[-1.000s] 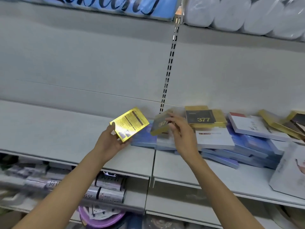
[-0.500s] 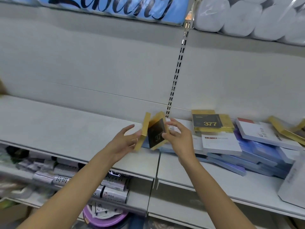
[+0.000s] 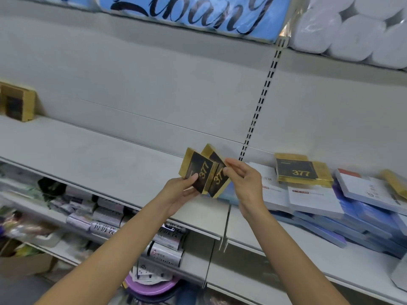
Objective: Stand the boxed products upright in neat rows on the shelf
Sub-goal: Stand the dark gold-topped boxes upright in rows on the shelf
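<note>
Two gold-and-black boxes are held side by side in the air, just above the front part of the shelf [image 3: 92, 155]. The left box [image 3: 196, 172] is gripped by the left hand [image 3: 179, 194], thumb on its printed face and fingers behind. The right box [image 3: 217, 175] is pinched at its upper right edge by the fingers of the right hand [image 3: 243, 183]. The two boxes are touching along their inner edges and are turned so that the "377" print runs sideways.

Little of the task appears to be done. One stood-up gold box [image 3: 17, 102] is seen at the far left of the shelf, against the back wall. A flat gold box [image 3: 301, 170] lies on a pile of white and blue boxes [image 3: 319, 201] at the right, and more gold boxes [image 3: 394, 183] lie further right; all of these remain to be stood in rows.

Both forearms are stretched forward and upward, converging on the boxes, with the wrists slightly bent inward.
</note>
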The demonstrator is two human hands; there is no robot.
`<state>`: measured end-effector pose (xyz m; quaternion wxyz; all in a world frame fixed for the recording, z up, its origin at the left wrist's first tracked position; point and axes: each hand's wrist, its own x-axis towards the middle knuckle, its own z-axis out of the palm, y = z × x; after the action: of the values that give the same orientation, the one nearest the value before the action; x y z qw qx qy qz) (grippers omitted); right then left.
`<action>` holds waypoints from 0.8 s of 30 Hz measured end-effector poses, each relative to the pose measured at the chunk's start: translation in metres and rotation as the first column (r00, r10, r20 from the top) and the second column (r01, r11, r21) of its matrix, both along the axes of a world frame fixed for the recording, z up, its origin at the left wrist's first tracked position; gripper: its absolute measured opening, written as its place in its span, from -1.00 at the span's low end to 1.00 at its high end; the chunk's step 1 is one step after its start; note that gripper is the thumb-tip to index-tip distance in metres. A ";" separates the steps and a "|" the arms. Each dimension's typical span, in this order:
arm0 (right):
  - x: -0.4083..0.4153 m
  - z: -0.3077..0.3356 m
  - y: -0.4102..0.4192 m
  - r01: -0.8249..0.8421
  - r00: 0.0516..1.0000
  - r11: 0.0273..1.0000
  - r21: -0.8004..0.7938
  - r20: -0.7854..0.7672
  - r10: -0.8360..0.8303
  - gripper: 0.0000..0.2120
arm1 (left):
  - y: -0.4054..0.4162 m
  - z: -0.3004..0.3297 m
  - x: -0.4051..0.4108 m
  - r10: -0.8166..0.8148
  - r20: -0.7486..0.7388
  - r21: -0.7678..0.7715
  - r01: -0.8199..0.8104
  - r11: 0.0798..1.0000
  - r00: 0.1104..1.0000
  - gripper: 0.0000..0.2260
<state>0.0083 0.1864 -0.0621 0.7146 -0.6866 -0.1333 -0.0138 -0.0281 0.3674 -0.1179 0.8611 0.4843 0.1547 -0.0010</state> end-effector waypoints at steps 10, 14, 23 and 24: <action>-0.025 0.003 0.101 -0.171 0.985 0.970 -0.174 -0.008 0.173 -0.78 | 0.116 0.024 -0.060 0.167 0.165 0.214 -0.200 0.956 0.972 -0.55; -0.050 0.001 0.172 -0.251 0.967 0.945 -0.209 -0.019 0.253 -0.81 | 0.190 0.029 -0.102 0.243 0.201 0.315 -0.298 0.901 0.949 -0.54; -0.118 -0.011 0.351 -0.253 0.967 0.946 -0.203 -0.047 0.249 -0.80 | 0.373 0.025 -0.215 0.443 0.164 0.365 -0.472 0.803 0.881 -0.63; -0.124 -0.012 0.367 -0.258 0.966 0.947 -0.192 -0.052 0.252 -0.79 | 0.392 0.025 -0.226 0.465 0.160 0.364 -0.490 0.792 0.871 -0.62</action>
<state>-0.1161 0.5533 -0.0737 0.6407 -0.7310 -0.2119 0.1012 -0.2543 0.7591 -0.0931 0.7225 0.5920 0.2420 0.2627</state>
